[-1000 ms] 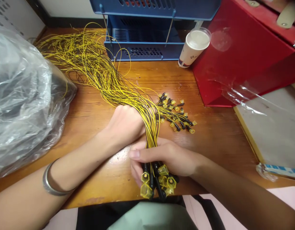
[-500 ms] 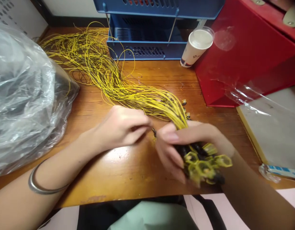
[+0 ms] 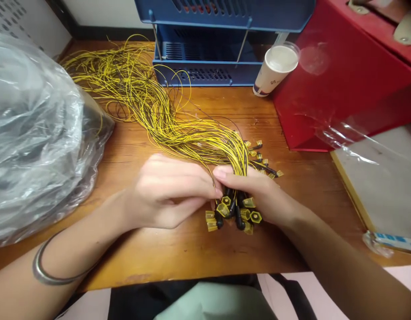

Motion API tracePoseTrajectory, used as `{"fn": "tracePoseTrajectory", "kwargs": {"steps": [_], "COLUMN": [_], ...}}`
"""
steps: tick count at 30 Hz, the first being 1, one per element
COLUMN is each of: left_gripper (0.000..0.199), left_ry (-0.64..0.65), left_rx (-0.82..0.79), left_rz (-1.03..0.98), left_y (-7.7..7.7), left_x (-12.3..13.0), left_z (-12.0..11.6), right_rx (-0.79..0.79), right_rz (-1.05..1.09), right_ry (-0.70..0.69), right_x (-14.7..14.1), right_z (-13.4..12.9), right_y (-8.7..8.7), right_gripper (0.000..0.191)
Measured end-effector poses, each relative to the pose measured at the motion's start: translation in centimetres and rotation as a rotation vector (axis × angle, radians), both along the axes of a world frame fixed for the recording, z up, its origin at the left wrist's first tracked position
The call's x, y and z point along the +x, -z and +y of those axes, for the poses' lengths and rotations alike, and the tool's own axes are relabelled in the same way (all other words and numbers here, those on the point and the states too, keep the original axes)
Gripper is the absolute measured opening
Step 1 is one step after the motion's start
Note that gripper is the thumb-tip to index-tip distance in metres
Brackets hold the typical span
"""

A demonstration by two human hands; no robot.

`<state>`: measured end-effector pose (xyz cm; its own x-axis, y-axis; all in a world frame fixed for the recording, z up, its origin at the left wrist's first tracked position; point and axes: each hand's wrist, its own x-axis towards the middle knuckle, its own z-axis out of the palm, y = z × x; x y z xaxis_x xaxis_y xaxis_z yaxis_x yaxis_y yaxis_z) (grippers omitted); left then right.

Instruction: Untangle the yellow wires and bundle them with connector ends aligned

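A long bundle of thin yellow and dark wires [image 3: 198, 138] runs from the back left of the table towards me. My right hand [image 3: 265, 191] is closed around its near end, thumb on top. Below that grip hang several black connectors with clear yellow hexagonal caps [image 3: 241, 215]. My left hand [image 3: 172, 191] touches the left side of the bundle, thumb and forefinger pinching a single wire [image 3: 213, 180] just above its connector. More capped wire ends [image 3: 265, 162] lie on the table behind my right hand.
A clear plastic bag [image 3: 41, 142] bulges at the left. At the back stand a blue slotted tray rack [image 3: 198, 75], a paper cup [image 3: 275, 71] and a red box [image 3: 325, 80]. A grey-topped panel [image 3: 385, 173] lies at the right, on the wooden table [image 3: 178, 253].
My right hand has turned and moved left with the bundle, so the capped ends now point down towards me. My left hand has come right, against the bundle.
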<state>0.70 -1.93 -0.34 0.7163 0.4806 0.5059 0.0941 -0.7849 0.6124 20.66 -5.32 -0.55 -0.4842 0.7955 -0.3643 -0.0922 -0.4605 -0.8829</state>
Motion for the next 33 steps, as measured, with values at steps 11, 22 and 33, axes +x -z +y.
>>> {"fn": "tracePoseTrajectory", "kwargs": {"steps": [11, 22, 33], "left_gripper": [0.02, 0.019, 0.013], "left_ry": [-0.032, -0.125, -0.191], "left_rx": [0.108, -0.024, 0.037], "left_rz": [0.041, -0.003, 0.057], "left_y": [0.4, 1.0, 1.1], "left_x": [-0.5, -0.4, -0.3], "left_z": [0.6, 0.9, 1.2], "right_rx": [-0.014, -0.004, -0.019], "right_rz": [0.085, 0.066, 0.02], "right_ry": [0.035, 0.05, 0.016], "right_x": [-0.3, -0.4, -0.4], "right_z": [-0.1, 0.1, 0.1], "right_y": [0.4, 0.6, -0.2], "right_gripper": [0.02, 0.023, 0.027]}}
